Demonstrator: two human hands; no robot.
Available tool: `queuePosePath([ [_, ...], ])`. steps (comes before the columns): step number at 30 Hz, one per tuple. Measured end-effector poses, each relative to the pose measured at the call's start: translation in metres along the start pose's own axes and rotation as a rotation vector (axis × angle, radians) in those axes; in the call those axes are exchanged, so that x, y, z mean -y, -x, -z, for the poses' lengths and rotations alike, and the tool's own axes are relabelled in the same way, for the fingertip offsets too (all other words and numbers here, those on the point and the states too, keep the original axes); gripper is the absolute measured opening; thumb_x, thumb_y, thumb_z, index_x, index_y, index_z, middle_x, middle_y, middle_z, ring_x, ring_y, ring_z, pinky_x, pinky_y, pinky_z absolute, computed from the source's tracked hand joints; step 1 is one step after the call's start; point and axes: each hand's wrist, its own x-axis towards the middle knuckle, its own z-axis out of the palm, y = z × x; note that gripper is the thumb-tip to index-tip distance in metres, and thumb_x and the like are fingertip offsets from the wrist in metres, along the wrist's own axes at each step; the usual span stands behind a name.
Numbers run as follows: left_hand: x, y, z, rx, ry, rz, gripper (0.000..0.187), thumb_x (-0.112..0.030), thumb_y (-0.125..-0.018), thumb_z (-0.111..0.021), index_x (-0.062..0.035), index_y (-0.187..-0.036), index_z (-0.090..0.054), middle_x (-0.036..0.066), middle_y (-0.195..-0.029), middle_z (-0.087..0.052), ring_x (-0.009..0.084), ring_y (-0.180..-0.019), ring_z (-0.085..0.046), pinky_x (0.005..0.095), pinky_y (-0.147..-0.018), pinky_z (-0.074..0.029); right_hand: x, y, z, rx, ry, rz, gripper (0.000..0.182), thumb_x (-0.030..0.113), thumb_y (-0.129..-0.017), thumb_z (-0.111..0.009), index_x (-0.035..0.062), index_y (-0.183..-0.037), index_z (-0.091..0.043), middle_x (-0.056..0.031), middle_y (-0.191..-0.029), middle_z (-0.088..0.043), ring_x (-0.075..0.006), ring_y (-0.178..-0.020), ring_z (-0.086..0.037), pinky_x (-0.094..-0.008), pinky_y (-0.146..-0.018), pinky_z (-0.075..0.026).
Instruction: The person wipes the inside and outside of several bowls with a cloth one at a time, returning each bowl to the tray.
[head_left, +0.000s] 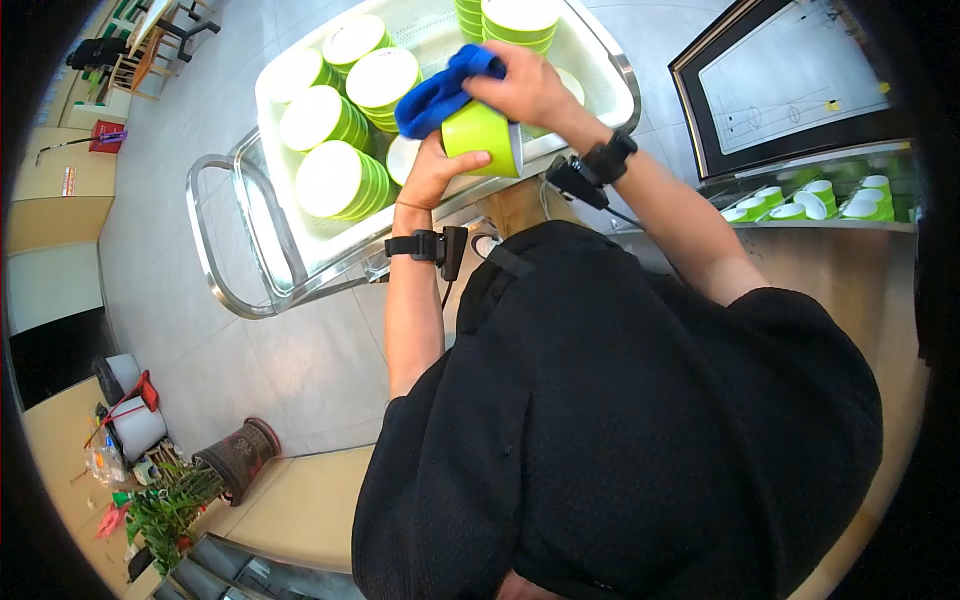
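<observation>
Between my two hands is a bright green bowl with a pale rim facing right. My left hand is wrapped round its lower left side, thumb across the green wall. My right hand pinches a blue cloth at the bowl's upper edge, and the cloth hangs over to the left. Stacks of green bowls with white tops stand behind and left of my hands in a white tub. More stacked green bowls stand at the tub's far right.
The tub rests on a metal cart with a curved handle. At right, a shelf holds several green and white cups below a dark-framed panel. A potted plant and a white bucket stand lower left.
</observation>
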Motion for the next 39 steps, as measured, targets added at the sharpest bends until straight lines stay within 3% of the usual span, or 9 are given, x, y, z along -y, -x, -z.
queuePosePath([
  [2,-0.005,0.000,-0.003,0.002,-0.025,-0.007,0.069,-0.017,-0.064,-0.078,-0.0015,-0.123,-0.045,0.005,-0.113,-0.056,0.0162,-0.104,-0.053,0.0299,-0.093,-0.039,-0.014,-0.009,0.003,0.008,-0.042,-0.192,0.031,0.035,-0.073,-0.060,0.0111,-0.093,-0.065,-0.0137,-0.078,-0.066,-0.0298,-0.078,-0.064,-0.0371,-0.071,-0.050],
  [10,0.002,0.004,-0.001,-0.050,-0.064,0.028,0.078,-0.012,-0.061,-0.081,-0.0053,-0.128,-0.042,0.005,-0.120,-0.052,0.0171,-0.111,-0.049,0.0312,-0.096,-0.038,0.020,0.023,0.010,0.090,0.199,0.647,0.037,0.015,-0.064,-0.072,0.0078,-0.098,-0.060,-0.0113,-0.096,-0.059,-0.0304,-0.093,-0.055,-0.0377,-0.082,-0.043],
  [14,-0.007,0.000,-0.005,0.013,-0.028,-0.036,0.070,-0.011,-0.061,-0.080,-0.0024,-0.123,-0.047,0.004,-0.116,-0.053,0.0175,-0.106,-0.051,0.0308,-0.095,-0.039,-0.006,0.000,0.008,0.063,-0.095,0.064,0.032,0.017,-0.073,-0.066,0.0024,-0.100,-0.058,-0.0133,-0.088,-0.064,-0.0265,-0.071,-0.062,-0.0304,-0.068,-0.049],
  [19,-0.003,0.003,-0.006,-0.080,-0.072,-0.090,0.069,-0.013,-0.062,-0.080,-0.0046,-0.122,-0.048,0.004,-0.115,-0.054,0.0169,-0.105,-0.051,0.0308,-0.093,-0.040,0.026,0.019,0.010,0.114,0.274,0.562,0.037,0.014,-0.064,-0.069,0.0073,-0.099,-0.060,-0.0115,-0.095,-0.060,-0.0285,-0.093,-0.056,-0.0369,-0.083,-0.044],
  [22,-0.005,0.003,-0.005,-0.061,-0.004,0.099,0.069,-0.014,-0.062,-0.080,-0.0042,-0.122,-0.048,0.004,-0.115,-0.054,0.0168,-0.107,-0.051,0.0307,-0.093,-0.040,-0.002,0.007,0.004,0.020,0.140,0.545,0.037,0.015,-0.066,-0.069,0.0061,-0.101,-0.060,-0.0119,-0.093,-0.061,-0.0267,-0.088,-0.058,-0.0349,-0.078,-0.046],
  [24,-0.007,0.001,-0.006,-0.030,-0.055,-0.009,0.070,-0.014,-0.062,-0.080,-0.0034,-0.123,-0.047,0.004,-0.115,-0.054,0.0170,-0.107,-0.050,0.0306,-0.093,-0.040,-0.012,-0.007,0.008,0.112,-0.078,-0.002,0.034,0.016,-0.071,-0.065,0.0036,-0.102,-0.060,-0.0132,-0.090,-0.063,-0.0224,-0.077,-0.062,-0.0303,-0.066,-0.049],
  [29,0.000,0.001,-0.002,-0.027,-0.022,-0.014,0.080,-0.012,-0.057,-0.083,-0.0051,-0.126,-0.044,0.003,-0.117,-0.052,0.0174,-0.109,-0.049,0.0310,-0.095,-0.038,0.019,0.011,0.010,0.057,0.150,0.628,0.028,0.018,-0.064,-0.069,0.0091,-0.090,-0.063,-0.0104,-0.078,-0.059,-0.0309,-0.079,-0.056,-0.0381,-0.076,-0.045],
  [34,-0.004,0.006,-0.004,0.007,0.077,0.013,0.072,-0.008,-0.061,-0.080,-0.0057,-0.125,-0.046,0.004,-0.118,-0.053,0.0184,-0.110,-0.048,0.0322,-0.096,-0.038,-0.007,0.003,0.009,0.090,-0.114,0.117,0.032,0.015,-0.072,-0.066,0.0042,-0.101,-0.058,-0.0137,-0.093,-0.061,-0.0222,-0.082,-0.061,-0.0295,-0.070,-0.048],
  [39,0.008,0.004,0.006,-0.006,0.284,0.012,0.067,-0.018,-0.067,-0.077,-0.0051,-0.125,-0.046,0.004,-0.117,-0.054,0.0177,-0.109,-0.049,0.0316,-0.095,-0.039,0.001,0.017,0.002,0.002,0.061,0.443,0.040,0.022,-0.070,-0.072,0.0064,-0.104,-0.056,-0.0136,-0.093,-0.056,-0.0307,-0.090,-0.055,-0.0368,-0.081,-0.043],
])
